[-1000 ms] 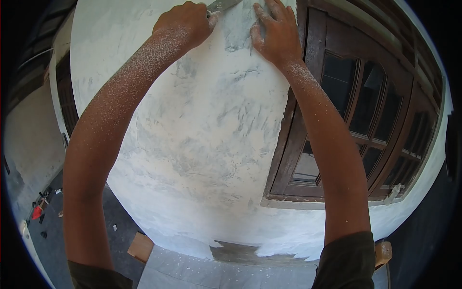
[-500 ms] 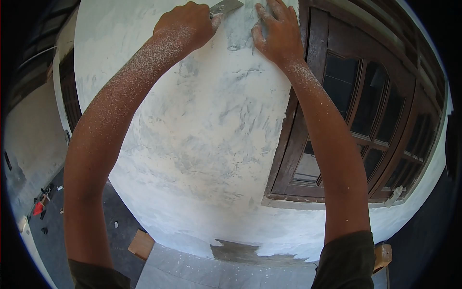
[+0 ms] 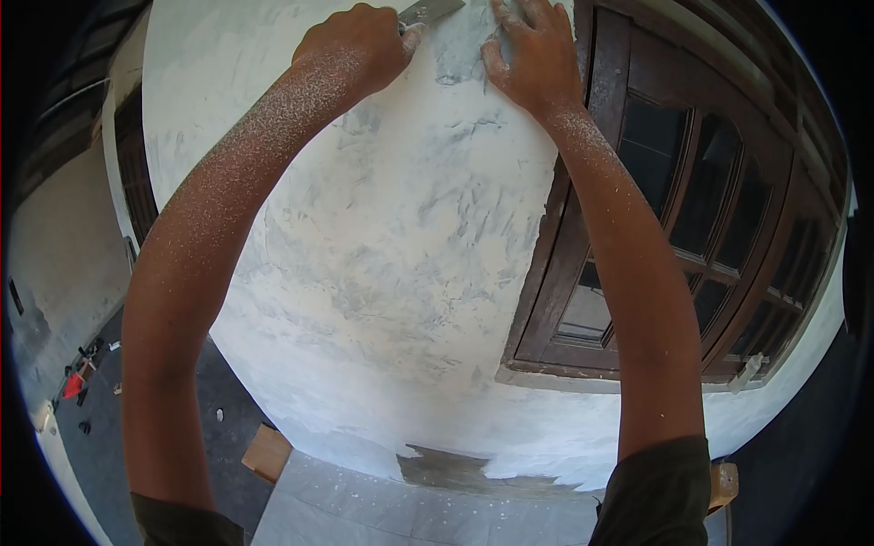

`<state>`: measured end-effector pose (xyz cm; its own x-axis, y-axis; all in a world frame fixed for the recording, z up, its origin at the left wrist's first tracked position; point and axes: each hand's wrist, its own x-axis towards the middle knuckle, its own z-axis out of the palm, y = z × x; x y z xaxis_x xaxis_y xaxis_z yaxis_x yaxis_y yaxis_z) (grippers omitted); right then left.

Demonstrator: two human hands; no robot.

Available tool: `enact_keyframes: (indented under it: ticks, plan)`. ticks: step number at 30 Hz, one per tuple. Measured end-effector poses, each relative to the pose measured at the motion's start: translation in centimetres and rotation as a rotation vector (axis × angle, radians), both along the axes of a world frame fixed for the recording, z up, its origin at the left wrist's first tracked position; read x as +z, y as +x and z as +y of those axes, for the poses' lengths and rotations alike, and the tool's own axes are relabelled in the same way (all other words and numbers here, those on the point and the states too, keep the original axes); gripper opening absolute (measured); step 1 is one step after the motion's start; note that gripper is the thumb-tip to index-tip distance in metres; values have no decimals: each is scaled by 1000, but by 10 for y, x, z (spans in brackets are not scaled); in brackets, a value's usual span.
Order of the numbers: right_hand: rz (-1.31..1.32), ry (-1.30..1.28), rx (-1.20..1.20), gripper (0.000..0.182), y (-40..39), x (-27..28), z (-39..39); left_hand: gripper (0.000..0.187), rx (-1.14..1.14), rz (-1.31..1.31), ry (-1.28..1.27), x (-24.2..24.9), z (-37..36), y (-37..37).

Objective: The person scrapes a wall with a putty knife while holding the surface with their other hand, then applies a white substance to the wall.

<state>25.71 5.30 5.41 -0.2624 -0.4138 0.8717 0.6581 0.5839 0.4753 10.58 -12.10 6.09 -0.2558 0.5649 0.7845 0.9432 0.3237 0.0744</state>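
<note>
At the top of the view my left hand (image 3: 357,47) is wrapped round the handle of a metal scraper (image 3: 431,11). The scraper's blade points right and lies close to the pale, patchily plastered wall (image 3: 391,227). Just right of the blade, my right hand (image 3: 535,56) rests on the wall with its fingers apart and nothing held. The fingertips reach the top edge of the frame. White dust covers both forearms and some of the fingers.
A dark wooden window frame (image 3: 537,318) with glass panes stands right of the wall's plastered part. Below are a tiled ledge (image 3: 364,510), a wooden block (image 3: 267,452) and another wooden piece (image 3: 724,485). A red item (image 3: 73,386) lies on the floor at left.
My right hand has shifted slightly to the right and up. My left hand stays nearly in place with the scraper still in it.
</note>
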Motion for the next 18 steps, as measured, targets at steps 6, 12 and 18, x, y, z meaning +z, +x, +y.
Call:
enact_keyframes:
  ticks: [6, 12, 18]
  plan:
    - [5, -23, -28, 56, 0, -1, -2, 41, 23, 37, 43, 26, 14, 6]
    - [-4, -15, -19, 56, 1, -2, -3, 52, 18, 229, 168, -2, 42, -25]
    - [-3, -6, -11, 56, 1, -1, -3, 38, 58, -111, -32, 27, 16, 15]
